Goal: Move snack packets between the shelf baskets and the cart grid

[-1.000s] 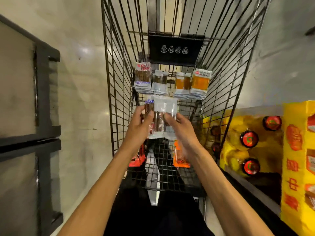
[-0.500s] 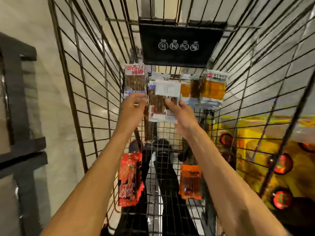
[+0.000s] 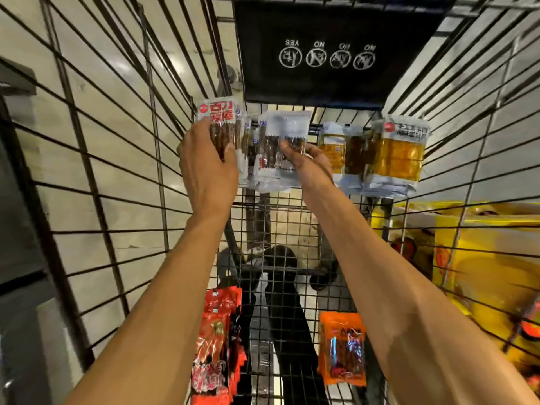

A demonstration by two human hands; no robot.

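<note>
I look down into a black wire cart [image 3: 122, 182]. At its far end stands a row of snack packets. My left hand [image 3: 209, 168] grips the red-labelled brown-stick packet [image 3: 219, 118] at the row's left. My right hand [image 3: 306, 163] pinches a clear white packet of brown sticks [image 3: 280, 141] set against the row beside it. Two yellow-orange packets [image 3: 391, 156] stand to the right. On the cart floor nearer me lie a red packet stack [image 3: 217, 337] and an orange packet [image 3: 342, 349].
A black flap with white pictograms [image 3: 330, 51] hangs at the cart's far end above the row. Yellow boxed goods [image 3: 479, 258] sit outside the right wall. A dark shelf frame [image 3: 17, 200] stands at the left on pale floor tiles.
Both hands carried the clear white packet forward from mid-cart to the far row. My left hand shifted onto the red-labelled packet. The view has moved closer into the cart.
</note>
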